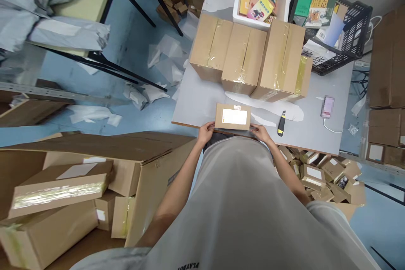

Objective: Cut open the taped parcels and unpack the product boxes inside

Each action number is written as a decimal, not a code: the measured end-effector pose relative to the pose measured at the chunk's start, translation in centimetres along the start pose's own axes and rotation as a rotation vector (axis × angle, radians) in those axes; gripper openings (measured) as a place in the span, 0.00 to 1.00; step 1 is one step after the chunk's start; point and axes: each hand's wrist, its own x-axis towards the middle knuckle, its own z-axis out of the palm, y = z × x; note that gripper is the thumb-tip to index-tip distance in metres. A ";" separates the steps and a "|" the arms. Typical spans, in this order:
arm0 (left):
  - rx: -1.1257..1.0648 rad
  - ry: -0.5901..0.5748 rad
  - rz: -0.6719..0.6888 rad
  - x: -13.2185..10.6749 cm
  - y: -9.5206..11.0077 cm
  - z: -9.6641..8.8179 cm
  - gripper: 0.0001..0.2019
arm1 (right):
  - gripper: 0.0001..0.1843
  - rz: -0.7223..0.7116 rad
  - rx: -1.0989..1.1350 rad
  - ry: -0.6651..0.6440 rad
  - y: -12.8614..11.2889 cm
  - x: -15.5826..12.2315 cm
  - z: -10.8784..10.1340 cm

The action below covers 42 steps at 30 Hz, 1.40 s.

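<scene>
A small cardboard box (218,118) with a white label and a piece of tape on top sits at the near edge of the table. My left hand (206,132) grips its lower left corner, fingertips against the side. On the opposite corner, the fingers of my right hand (260,132) hold the box's right side. The undersides of both hands are hidden. To the right of the box lies a black and yellow utility knife (281,124), apart from my right hand.
Several taped cartons (243,57) line the table (322,135) behind the box. Beyond them stand a white bin (263,23) and a black crate (354,29) with books. A phone (327,106) lies right. Big open carton (164,168) at left; heaped boxes (316,175) below right.
</scene>
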 end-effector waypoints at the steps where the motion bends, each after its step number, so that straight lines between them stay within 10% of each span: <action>1: -0.011 -0.005 0.001 -0.3 0.1 0.1 0.17 | 0.22 -0.005 0.011 -0.011 -0.1 -0.1 0.2; 12: -0.061 0.145 0.164 0.4 5.4 -0.6 0.14 | 0.29 -0.182 -0.220 0.160 -5.0 0.8 -0.7; 20: 0.087 0.214 0.234 -0.6 8.6 0.3 0.11 | 0.33 -0.127 -0.085 0.252 -3.7 3.5 0.4; 31: 0.479 -0.205 0.947 -8.1 14.2 9.2 0.18 | 0.34 0.067 -0.099 0.495 1.9 3.7 -4.0; 37: 0.766 -0.329 0.943 -9.3 16.2 11.9 0.22 | 0.30 0.095 -0.085 0.502 3.1 3.4 -3.5; 42: 0.748 -0.186 0.845 -9.5 16.3 10.2 0.21 | 0.35 0.044 -0.032 0.462 2.9 1.9 -2.7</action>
